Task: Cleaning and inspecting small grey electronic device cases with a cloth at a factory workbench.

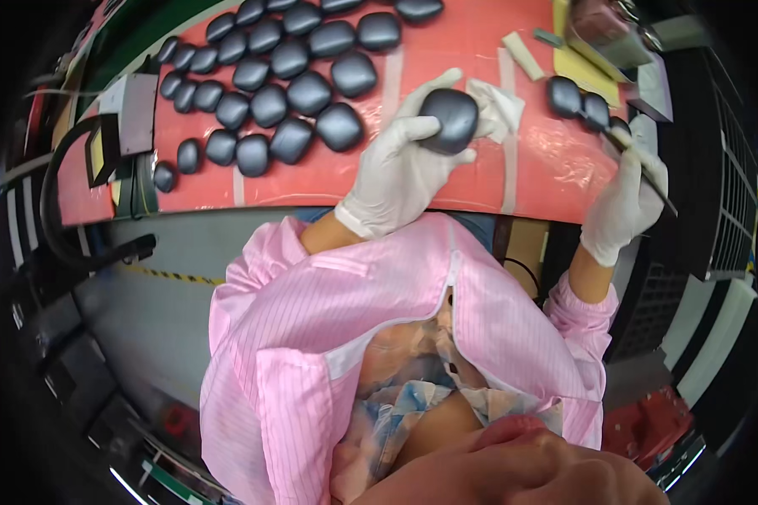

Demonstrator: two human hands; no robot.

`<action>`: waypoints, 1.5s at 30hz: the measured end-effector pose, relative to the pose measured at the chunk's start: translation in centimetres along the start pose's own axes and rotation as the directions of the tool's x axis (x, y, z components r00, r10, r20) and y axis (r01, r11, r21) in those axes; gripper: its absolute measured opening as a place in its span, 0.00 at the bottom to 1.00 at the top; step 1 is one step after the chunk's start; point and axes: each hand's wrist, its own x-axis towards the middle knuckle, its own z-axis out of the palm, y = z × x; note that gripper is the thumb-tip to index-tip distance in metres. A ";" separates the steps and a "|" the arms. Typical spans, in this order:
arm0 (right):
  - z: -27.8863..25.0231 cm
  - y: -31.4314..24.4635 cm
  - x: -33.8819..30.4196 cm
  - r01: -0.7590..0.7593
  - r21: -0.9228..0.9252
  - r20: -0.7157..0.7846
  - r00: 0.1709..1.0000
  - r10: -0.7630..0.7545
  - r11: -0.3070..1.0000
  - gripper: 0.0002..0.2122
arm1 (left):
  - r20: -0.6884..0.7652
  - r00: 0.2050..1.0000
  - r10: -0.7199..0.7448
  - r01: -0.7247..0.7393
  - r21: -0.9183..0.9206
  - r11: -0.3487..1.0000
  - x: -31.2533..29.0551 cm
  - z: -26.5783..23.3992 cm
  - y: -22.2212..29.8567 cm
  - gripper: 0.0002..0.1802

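In my gloved left hand [404, 168] rests a dark grey, rounded-square case [451, 120], gripped between thumb and fingers above the table's front edge. A crumpled white cloth [495, 111] shows just right of the case; whether my fingers touch it I cannot tell. My gloved right hand [627, 195], at the right end of the table, is closed around a thin dark stick-like tool [659, 192]. The tool slants through the fingers, and its exact kind is unclear. Two similar dark cases [563, 97] lie just beyond that hand, with another partly hidden by it.
Rows of dark cases [288, 59] cover the left part of the red-topped table [446, 189]. A pale strip [524, 56] and yellow sheets [594, 80] lie at the back right. A white box [133, 114] stands at the left end, a black slatted unit [716, 168] at the right.
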 end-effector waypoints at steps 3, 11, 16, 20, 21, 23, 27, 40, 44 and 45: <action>4.2 -1.7 -4.2 0.081 0.099 0.085 0.992 -0.090 0.992 0.06 | 0.022 1.000 0.013 -0.014 0.040 0.999 0.2 -0.8 2.0 0.41; 6.2 -3.7 -6.4 -0.068 0.238 0.288 0.958 -0.004 0.969 0.09 | 0.029 0.993 0.117 -0.120 0.123 0.985 -1.7 -0.3 0.9 0.40; 6.0 -3.3 -6.7 -0.057 0.143 0.284 0.959 0.014 0.988 0.09 | 0.029 0.990 0.137 -0.140 0.174 0.975 -1.8 -0.3 0.4 0.40; 6.1 -3.5 -6.7 -0.075 0.183 0.310 0.951 0.015 0.980 0.10 | -0.003 0.987 0.160 -0.151 0.312 0.938 -1.6 -0.5 0.1 0.40; 5.9 -3.4 -6.5 -0.062 0.162 0.308 0.951 0.009 0.985 0.10 | 0.007 0.988 0.157 -0.152 0.311 0.938 -1.4 -0.5 0.1 0.40; 5.8 -3.3 -5.8 -0.046 0.194 0.241 0.971 -0.002 0.980 0.10 | 0.008 0.989 0.146 -0.141 0.317 0.938 -1.1 -0.6 0.4 0.39; 3.8 -0.7 -0.2 0.199 -0.159 -0.042 0.977 -0.208 0.967 0.05 | -0.041 0.998 0.056 -0.045 0.222 0.974 -1.2 -0.5 1.6 0.39; 0.0 7.4 8.4 -0.364 0.107 -0.262 0.887 0.380 0.925 0.21 | -0.006 0.974 -0.226 0.203 0.458 0.865 -2.1 3.4 11.8 0.27; 3.5 4.0 6.2 -0.224 0.140 -0.079 0.969 0.236 0.965 0.18 | 0.274 0.951 0.141 -0.296 0.682 0.669 0.8 11.6 18.9 0.31; 5.1 2.8 5.6 -0.227 0.181 0.035 0.974 0.224 0.957 0.18 | 0.410 0.884 0.226 -0.465 0.713 0.525 1.9 13.8 21.0 0.31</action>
